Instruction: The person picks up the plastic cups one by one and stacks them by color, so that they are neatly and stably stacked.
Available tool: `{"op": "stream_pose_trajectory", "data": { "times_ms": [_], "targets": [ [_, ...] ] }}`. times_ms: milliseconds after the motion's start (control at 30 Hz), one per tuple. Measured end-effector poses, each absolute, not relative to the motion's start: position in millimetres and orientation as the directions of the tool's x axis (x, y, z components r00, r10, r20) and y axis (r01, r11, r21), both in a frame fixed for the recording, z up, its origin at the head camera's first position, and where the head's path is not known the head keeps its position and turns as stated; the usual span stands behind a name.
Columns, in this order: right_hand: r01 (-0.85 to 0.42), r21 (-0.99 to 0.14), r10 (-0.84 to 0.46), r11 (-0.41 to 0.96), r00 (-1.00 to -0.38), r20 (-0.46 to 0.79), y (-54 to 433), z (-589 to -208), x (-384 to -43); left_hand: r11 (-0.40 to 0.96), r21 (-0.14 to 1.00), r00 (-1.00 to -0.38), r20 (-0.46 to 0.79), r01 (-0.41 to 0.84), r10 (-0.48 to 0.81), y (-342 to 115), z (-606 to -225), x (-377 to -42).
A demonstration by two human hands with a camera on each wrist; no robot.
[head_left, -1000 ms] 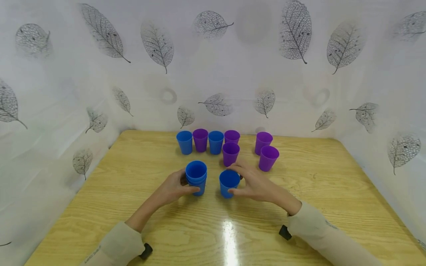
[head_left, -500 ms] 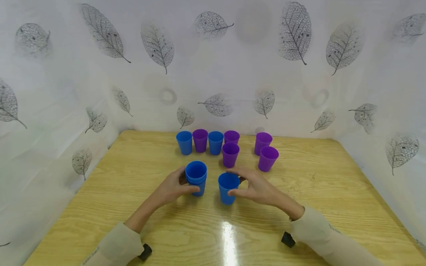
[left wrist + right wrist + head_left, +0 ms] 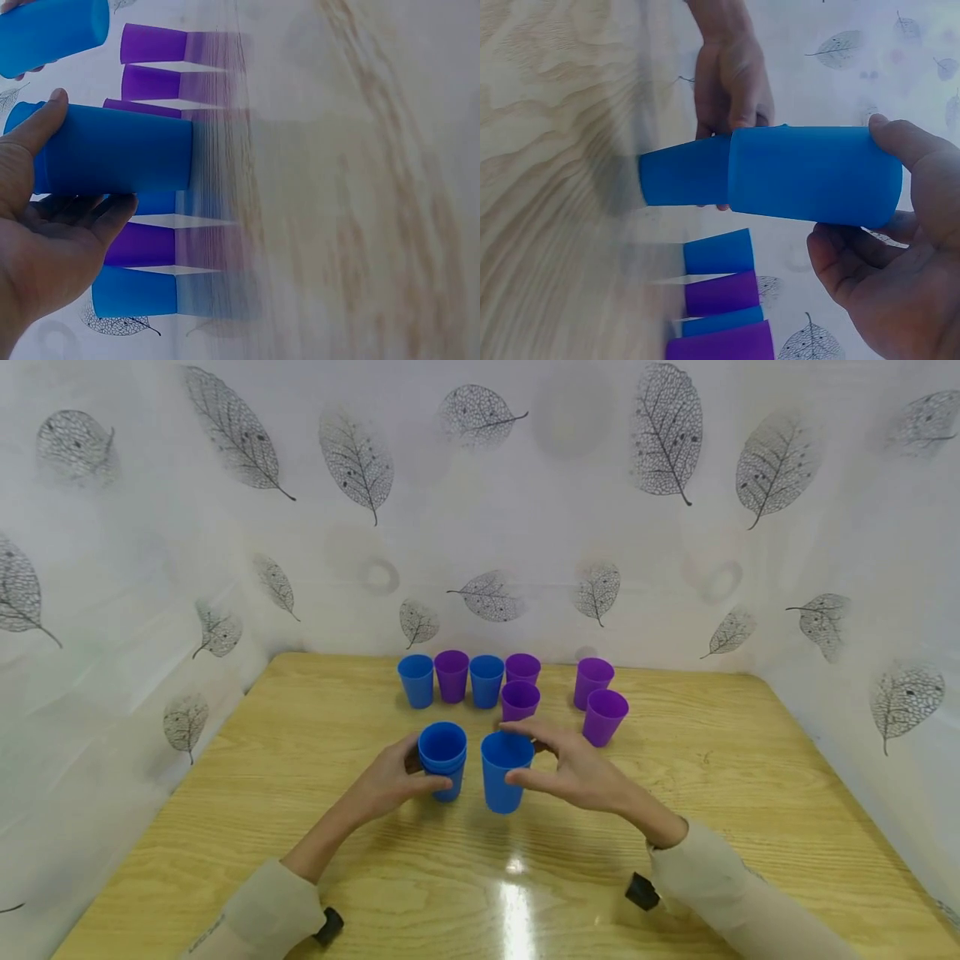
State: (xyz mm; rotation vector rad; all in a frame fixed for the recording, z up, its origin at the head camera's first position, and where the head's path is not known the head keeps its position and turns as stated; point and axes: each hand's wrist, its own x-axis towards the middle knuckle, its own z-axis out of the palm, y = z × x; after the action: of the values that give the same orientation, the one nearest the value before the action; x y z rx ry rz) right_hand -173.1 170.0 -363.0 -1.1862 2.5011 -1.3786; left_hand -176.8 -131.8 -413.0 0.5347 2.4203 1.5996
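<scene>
Near the middle of the table my left hand (image 3: 393,781) grips a stack of nested blue cups (image 3: 441,768) from its left side, thumb across the front. The stack stands upright on the wood. To its right, my right hand (image 3: 581,768) holds a single blue cup (image 3: 495,781) between thumb and fingers, mouth up. In the left wrist view this lifted cup (image 3: 52,34) hangs higher than the stack (image 3: 120,150). The right wrist view shows the held cup (image 3: 810,172) clear of the tabletop, overlapping the upper part of the stack (image 3: 682,172).
Behind the hands, a blue cup (image 3: 416,681), a purple cup (image 3: 452,677), another blue cup (image 3: 487,681) and more purple cups stand in a row. Two purple cups, one nearer (image 3: 602,720), stand farther right. A leaf-print curtain (image 3: 555,527) surrounds the wooden table (image 3: 675,760).
My right hand has raised the single blue cup off the table and brought it slightly left, closer to the stack. The left hand and its stack have stayed in place.
</scene>
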Motion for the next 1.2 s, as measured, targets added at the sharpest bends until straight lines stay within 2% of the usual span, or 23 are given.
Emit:
{"op": "stream_pose_trajectory", "data": {
  "times_ms": [367,667,900,1200],
  "targets": [
    [-0.606,-0.743,-0.601,0.285,-0.716,0.354,154,-336,-177,0.380,0.911,-0.918,-0.005,0.159,0.396,-133,-410,-177],
    [-0.611,-0.744,-0.567,0.271,-0.726,0.389,135,-322,-188,0.369,0.910,-0.900,0.010,0.188,0.435,-135,-410,-180],
    [-0.649,-0.703,-0.576,0.290,-0.705,0.414,122,-315,-196,0.382,0.913,-0.909,-0.030,0.145,0.417,-135,-410,-181],
    [-0.665,-0.692,-0.579,0.281,-0.693,0.430,107,-311,-202,0.378,0.909,-0.900,-0.006,0.177,0.436,-135,-410,-181]
  ]
}}
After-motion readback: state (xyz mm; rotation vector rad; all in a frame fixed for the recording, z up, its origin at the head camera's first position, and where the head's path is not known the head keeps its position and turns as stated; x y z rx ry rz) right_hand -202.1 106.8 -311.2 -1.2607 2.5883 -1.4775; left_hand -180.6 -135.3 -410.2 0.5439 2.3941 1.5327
